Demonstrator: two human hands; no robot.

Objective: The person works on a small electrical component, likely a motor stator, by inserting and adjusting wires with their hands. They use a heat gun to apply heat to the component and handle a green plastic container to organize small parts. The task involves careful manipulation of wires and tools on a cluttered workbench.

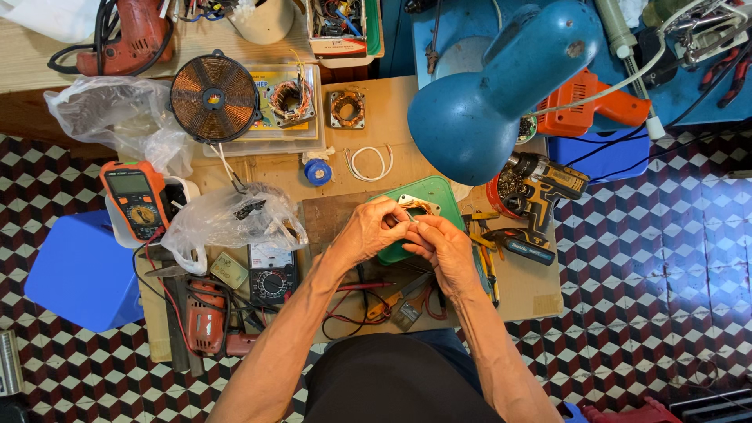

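Checkered tile in red, black and white covers the floor around a low wooden workbench (540,290) crowded with tools. At the centre of the frame both hands meet over a green plastic cover (427,196) that lies on the bench. The left hand (368,229) is curled, its fingertips pinched around a small pale part (413,222) too tiny to identify. The right hand (442,247) closes on the same part from the other side, fingers bent tight, so the two hands touch at the fingertips.

Above them, a blue lamp shade (501,90) hangs over the upper middle of the frame. Just right of the hands lies a black-and-yellow cordless drill (540,192), with an orange power tool (591,106) farther up. Left of the hands sits a crumpled clear plastic bag (231,219), and beside it an orange digital multimeter (137,200). An analogue meter (270,278) lies below the bag, with a red power tool (205,317) at lower left. At upper left a round copper induction coil (215,97) rests on a clear box, next to two wound motor stators (346,108). A blue stool (78,270) stands at the left edge. Red and black test leads (356,301) trail between the forearms.
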